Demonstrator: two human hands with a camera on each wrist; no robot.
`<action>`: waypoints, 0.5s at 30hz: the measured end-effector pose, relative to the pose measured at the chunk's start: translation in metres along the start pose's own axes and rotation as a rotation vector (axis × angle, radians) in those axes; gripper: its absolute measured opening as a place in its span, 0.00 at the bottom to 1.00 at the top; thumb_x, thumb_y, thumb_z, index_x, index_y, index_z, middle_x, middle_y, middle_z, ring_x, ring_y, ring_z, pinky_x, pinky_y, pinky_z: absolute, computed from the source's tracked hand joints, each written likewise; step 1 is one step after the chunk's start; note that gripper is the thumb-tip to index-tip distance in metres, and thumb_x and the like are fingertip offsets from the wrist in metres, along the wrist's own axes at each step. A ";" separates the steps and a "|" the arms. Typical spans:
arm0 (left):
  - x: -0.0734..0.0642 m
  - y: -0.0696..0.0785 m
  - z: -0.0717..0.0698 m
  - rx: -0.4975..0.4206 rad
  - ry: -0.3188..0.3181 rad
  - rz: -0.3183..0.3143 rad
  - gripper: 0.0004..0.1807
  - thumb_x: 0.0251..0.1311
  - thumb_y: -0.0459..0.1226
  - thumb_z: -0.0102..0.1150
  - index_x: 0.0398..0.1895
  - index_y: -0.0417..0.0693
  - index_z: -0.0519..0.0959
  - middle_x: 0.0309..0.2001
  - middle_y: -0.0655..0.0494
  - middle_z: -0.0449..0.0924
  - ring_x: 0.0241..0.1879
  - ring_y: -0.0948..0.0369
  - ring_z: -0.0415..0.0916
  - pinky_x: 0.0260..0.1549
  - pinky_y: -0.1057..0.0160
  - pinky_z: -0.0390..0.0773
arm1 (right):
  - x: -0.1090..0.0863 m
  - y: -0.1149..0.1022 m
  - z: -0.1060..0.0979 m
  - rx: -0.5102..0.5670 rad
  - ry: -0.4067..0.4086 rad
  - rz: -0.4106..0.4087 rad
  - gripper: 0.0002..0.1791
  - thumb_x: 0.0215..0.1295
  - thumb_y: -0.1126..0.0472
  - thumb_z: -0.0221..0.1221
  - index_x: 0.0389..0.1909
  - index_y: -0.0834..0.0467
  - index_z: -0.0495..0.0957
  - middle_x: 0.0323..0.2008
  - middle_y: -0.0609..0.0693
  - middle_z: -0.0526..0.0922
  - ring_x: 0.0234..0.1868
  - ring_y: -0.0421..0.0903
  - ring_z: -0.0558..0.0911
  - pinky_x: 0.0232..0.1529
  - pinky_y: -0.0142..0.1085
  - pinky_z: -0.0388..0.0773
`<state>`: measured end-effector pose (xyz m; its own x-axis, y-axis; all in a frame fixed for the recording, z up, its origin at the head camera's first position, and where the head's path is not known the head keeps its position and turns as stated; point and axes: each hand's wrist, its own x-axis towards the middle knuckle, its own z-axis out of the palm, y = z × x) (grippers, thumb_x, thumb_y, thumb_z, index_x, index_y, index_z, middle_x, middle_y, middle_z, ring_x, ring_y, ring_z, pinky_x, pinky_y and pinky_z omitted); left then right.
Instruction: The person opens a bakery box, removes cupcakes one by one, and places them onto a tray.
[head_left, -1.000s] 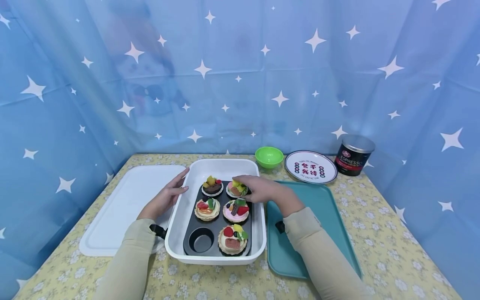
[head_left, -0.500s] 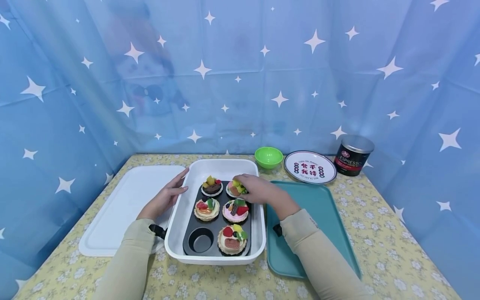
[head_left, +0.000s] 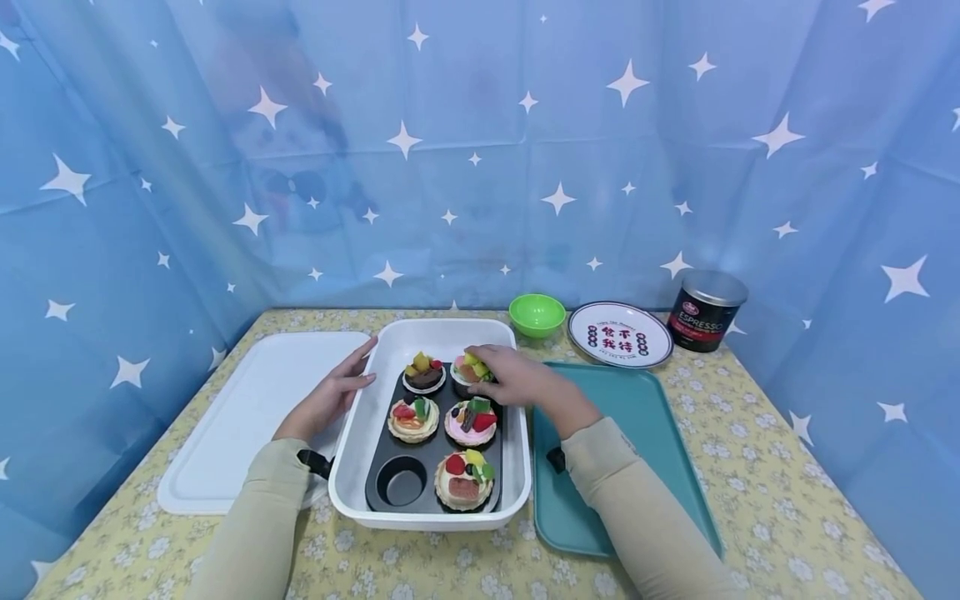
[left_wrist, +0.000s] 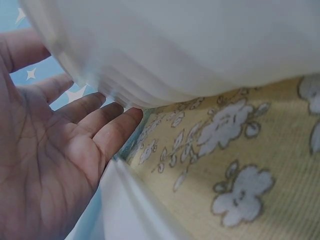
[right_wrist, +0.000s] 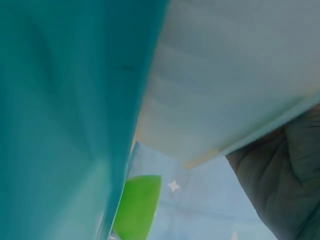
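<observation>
My right hand (head_left: 517, 377) reaches over the right rim of a white rectangular basin (head_left: 432, 521) and pinches a fruit-topped tart (head_left: 471, 367) at the back right of a dark muffin tin (head_left: 431, 475). Part of the dark cup shows beneath this tart. Several other tarts, among them a pink one (head_left: 471, 422) and a chocolate one (head_left: 424, 377), sit in the tin; its front left cup (head_left: 402, 481) holds none. Against the basin's left side, my left hand (head_left: 330, 392) rests with extended fingers; the left wrist view shows its fingertips (left_wrist: 132, 114) at the basin's outer wall.
A white tray (head_left: 217, 450) lies left of the basin, a teal tray (head_left: 581, 517) right of it under my right forearm. Behind stand a green bowl (head_left: 537, 315), a plate with red characters (head_left: 621, 333) and a black espresso can (head_left: 705, 312). A blue starred curtain (head_left: 480, 208) closes off the back.
My right hand has raised the back right tart slightly, so the dark cup below it now shows. The left hand and the basin stay put.
</observation>
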<state>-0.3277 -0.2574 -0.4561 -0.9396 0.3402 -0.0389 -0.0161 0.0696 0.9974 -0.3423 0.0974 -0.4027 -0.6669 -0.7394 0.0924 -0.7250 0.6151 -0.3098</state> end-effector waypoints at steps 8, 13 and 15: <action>0.000 0.000 0.000 -0.007 -0.004 -0.006 0.41 0.74 0.39 0.51 0.82 0.69 0.44 0.81 0.50 0.42 0.25 0.63 0.75 0.45 0.64 0.80 | -0.003 0.002 -0.006 0.049 0.071 -0.038 0.39 0.71 0.46 0.61 0.75 0.62 0.63 0.67 0.61 0.71 0.66 0.57 0.73 0.63 0.48 0.71; 0.000 -0.001 -0.001 0.003 -0.004 -0.003 0.40 0.74 0.39 0.51 0.82 0.69 0.45 0.81 0.50 0.43 0.19 0.65 0.70 0.41 0.65 0.79 | -0.004 0.004 -0.011 0.054 0.169 -0.076 0.35 0.68 0.47 0.65 0.70 0.59 0.69 0.60 0.56 0.77 0.59 0.51 0.78 0.57 0.46 0.75; 0.000 -0.001 -0.001 0.004 -0.005 0.002 0.40 0.74 0.39 0.51 0.82 0.69 0.45 0.81 0.49 0.43 0.17 0.65 0.68 0.40 0.65 0.79 | -0.005 0.003 -0.015 0.055 0.190 -0.079 0.33 0.67 0.46 0.65 0.68 0.57 0.71 0.58 0.53 0.79 0.56 0.48 0.79 0.56 0.45 0.76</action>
<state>-0.3279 -0.2581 -0.4573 -0.9380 0.3446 -0.0371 -0.0126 0.0730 0.9972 -0.3437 0.1072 -0.3895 -0.6327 -0.7166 0.2936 -0.7692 0.5376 -0.3454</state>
